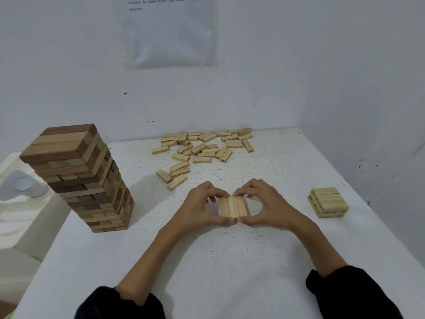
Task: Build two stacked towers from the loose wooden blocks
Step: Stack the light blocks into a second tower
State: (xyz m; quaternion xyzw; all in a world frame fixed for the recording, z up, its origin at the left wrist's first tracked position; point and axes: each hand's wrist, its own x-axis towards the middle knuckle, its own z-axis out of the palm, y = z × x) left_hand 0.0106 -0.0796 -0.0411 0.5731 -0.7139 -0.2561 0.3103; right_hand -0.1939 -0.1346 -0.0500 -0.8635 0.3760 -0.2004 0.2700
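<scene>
Here, left hand (202, 208) and right hand (266, 203) pinch three blocks (233, 206) together on the tabletop (230, 261). Loose blocks (202, 150) lie at twelve o'clock

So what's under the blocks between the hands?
The row of blocks seems to lie on the white table. The left hand and right hand cover its edges, hiding any lower layer.
</scene>
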